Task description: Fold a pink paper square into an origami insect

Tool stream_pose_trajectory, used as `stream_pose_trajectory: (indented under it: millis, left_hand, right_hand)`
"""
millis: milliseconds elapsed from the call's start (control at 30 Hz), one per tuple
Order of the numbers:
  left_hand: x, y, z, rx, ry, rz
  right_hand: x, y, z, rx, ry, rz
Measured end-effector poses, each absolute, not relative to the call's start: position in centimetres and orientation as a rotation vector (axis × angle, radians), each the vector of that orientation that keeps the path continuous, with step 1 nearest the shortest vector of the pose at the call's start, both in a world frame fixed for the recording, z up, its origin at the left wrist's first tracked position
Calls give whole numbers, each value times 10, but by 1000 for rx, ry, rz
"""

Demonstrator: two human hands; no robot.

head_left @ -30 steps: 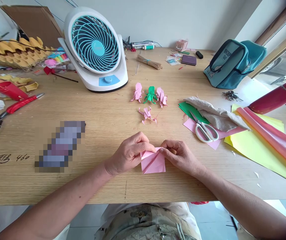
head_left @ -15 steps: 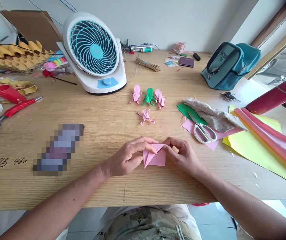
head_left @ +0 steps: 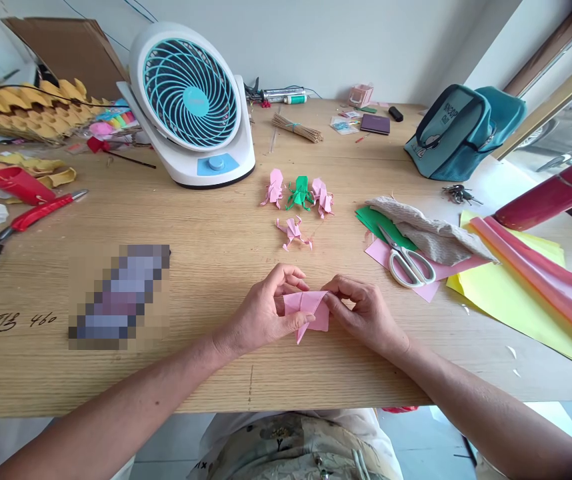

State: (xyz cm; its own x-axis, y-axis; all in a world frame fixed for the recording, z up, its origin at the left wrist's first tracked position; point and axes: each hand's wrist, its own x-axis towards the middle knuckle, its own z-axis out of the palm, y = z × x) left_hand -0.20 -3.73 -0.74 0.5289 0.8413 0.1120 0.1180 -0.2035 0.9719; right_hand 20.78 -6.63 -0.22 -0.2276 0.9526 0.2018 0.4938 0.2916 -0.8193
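Observation:
A folded pink paper (head_left: 320,315) is held between both hands near the table's front edge, with one pointed flap hanging down toward me. My left hand (head_left: 266,311) grips its left part, the thumb on the front face and the fingers behind. The thumb and index finger of my right hand (head_left: 366,313) pinch its upper right corner. Beyond the hands lies a small pink paper figure (head_left: 293,231) with thin limbs. Behind that, a green paper figure (head_left: 301,191) stands between two pink ones (head_left: 275,187) (head_left: 322,196).
White-handled scissors (head_left: 410,265) lie on pink and green sheets beside a grey cloth (head_left: 436,233). Yellow paper (head_left: 521,313) and a red bottle (head_left: 551,195) are at right. A fan (head_left: 196,107), a pixelated object (head_left: 121,293) and red-handled pliers (head_left: 31,217) are at left.
My left thumb has moved onto the front of the pink paper, and its fingers have gone behind. The paper is tilted differently, its pointed flap shifted right. My right hand still pinches the corner.

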Motion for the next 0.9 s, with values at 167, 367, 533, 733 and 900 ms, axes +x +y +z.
stream_pose_trajectory:
  millis: [167,367,533,733,900]
  left_hand:
    - [-1,-38,-9,1810,914,841]
    - [-1,-36,-9,1894,991,799]
    - [-1,-34,-7,1855,999,775]
    - [-2,-33,-4,1637,983,667]
    - [-3,-31,-5,1516,917,627]
  right_hand:
    - [207,-67,-3,-1317,-1850,808]
    - [208,-64,-3,-1316,-1749,1009]
    - [207,-61,-3,-1271,-1612,1229]
    - [207,-58,-4,-1162,-1517,1378]
    - [208,-57,-8,-1150,-1470,1411]
